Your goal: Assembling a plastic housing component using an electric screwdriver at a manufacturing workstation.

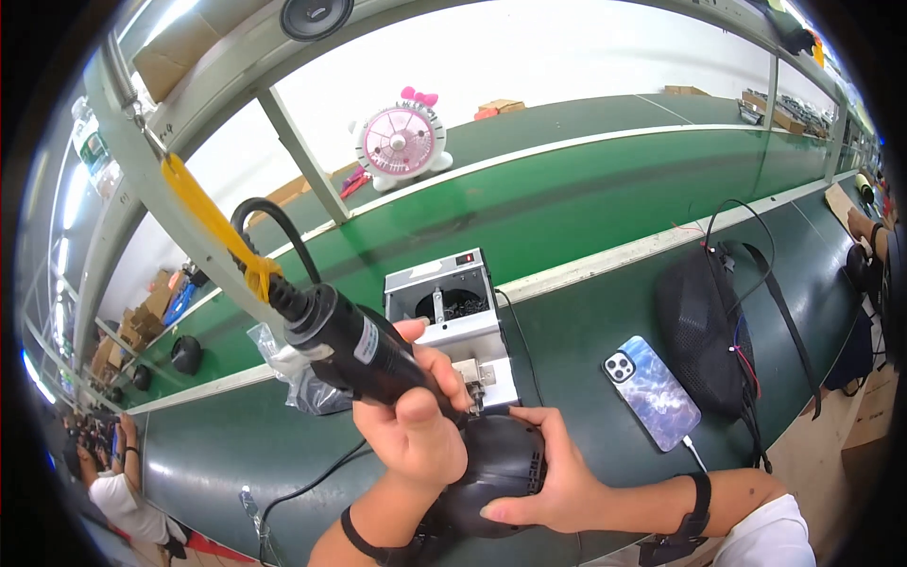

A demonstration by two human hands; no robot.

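Observation:
My left hand (416,420) is wrapped round a black electric screwdriver (354,345), which hangs by a yellow band (217,222) from a spring at the upper left. The driver tilts, its lower end toward a rounded black plastic housing (501,463); the tip is hidden behind my fingers. My right hand (562,472) grips that housing from its right side, thumb in front and fingers behind. Just beyond both hands stands a grey screw feeder (435,269) with dark small screws in its open tray.
A phone (652,392) with a charging cable and a black bag (704,326) lie to the right. Clear plastic bags (302,378) lie left of the feeder. Behind runs a green conveyor belt (567,198), with a pink-and-white fan (399,142) beyond. Other people work at both far sides.

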